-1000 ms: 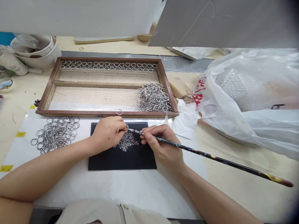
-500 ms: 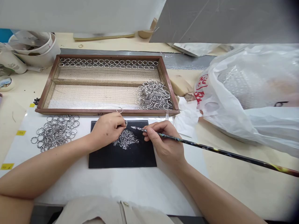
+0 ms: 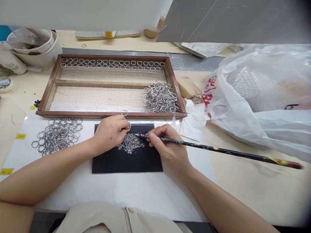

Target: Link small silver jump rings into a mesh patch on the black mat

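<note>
My left hand [image 3: 110, 132] is closed, thumb and finger pinching a small silver ring [image 3: 129, 125] that is mostly hidden. Beneath its fingertips, a heap of tiny shiny beads [image 3: 131, 144] lies on a black mat [image 3: 126, 163]. From the right, my right hand [image 3: 171, 145] grips a long, thin, patterned black pen-like tool [image 3: 213, 149] near its pale pointed tip. That tip is over the upper edge of the beads, just below the held ring; whether it touches a bead I cannot tell. Another ring [image 3: 124, 113] rests at the front rim of the wooden tray.
Behind the mat stands a brown wooden mesh tray [image 3: 109, 115], with two rows of rings and a ring pile [image 3: 160, 97]. More loose rings [image 3: 59, 136] lie at left. A white plastic bag [image 3: 243, 97] bulges at right; white tubs [image 3: 46, 53] stand back left.
The tool's tip has dropped and moved left to the bead heap, its far end now fully in view. My left hand keeps its pinch on the ring. The whole view has shifted slightly.
</note>
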`<state>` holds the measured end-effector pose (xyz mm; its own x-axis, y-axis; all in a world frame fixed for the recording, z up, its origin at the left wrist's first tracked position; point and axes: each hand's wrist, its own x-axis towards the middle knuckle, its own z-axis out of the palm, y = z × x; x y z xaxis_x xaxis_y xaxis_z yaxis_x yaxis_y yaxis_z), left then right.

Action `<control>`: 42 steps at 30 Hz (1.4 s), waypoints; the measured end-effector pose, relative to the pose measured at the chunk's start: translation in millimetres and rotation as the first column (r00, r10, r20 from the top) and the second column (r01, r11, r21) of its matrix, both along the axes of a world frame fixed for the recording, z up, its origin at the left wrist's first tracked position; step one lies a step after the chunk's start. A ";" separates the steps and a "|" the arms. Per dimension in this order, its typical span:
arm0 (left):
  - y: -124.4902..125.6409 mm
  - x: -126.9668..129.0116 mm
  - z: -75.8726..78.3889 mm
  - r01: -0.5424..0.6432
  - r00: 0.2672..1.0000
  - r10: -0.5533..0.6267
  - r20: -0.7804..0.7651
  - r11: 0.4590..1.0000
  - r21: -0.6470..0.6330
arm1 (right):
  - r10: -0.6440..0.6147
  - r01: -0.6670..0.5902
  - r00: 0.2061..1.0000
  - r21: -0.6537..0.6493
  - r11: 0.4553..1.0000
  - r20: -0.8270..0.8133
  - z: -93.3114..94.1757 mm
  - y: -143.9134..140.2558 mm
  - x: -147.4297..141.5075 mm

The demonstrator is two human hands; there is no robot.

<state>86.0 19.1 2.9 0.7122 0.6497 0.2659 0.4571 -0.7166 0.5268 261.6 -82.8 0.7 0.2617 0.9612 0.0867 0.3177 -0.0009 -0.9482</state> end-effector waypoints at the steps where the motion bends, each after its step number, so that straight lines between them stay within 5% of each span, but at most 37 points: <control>1: 0.0 0.0 -0.4 -0.002 1.000 0.002 -0.002 1.000 -0.002 | -0.005 0.005 1.000 0.004 1.000 0.000 -0.5 -0.5 0.6; 21: 1.1 0.6 -1.7 0.009 1.000 -0.009 -0.009 1.000 0.002 | -0.030 0.030 0.999 0.001 1.000 -0.013 -3.8 -3.1 3.6; 31: 0.8 0.0 -3.0 -0.015 0.999 0.016 -0.032 1.000 0.016 | -0.068 0.069 0.967 -0.006 0.998 -0.245 -5.3 -3.8 12.2; 42: 1.8 -2.1 0.2 -0.011 1.000 0.011 0.001 1.000 -0.012 | -0.060 0.079 0.949 0.050 0.996 -0.309 33.5 -7.0 27.6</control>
<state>83.9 20.9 3.1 0.7050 0.6603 0.2589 0.4643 -0.7056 0.5354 289.1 -89.9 34.1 0.3509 0.9351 0.0500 0.0131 0.0485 -0.9987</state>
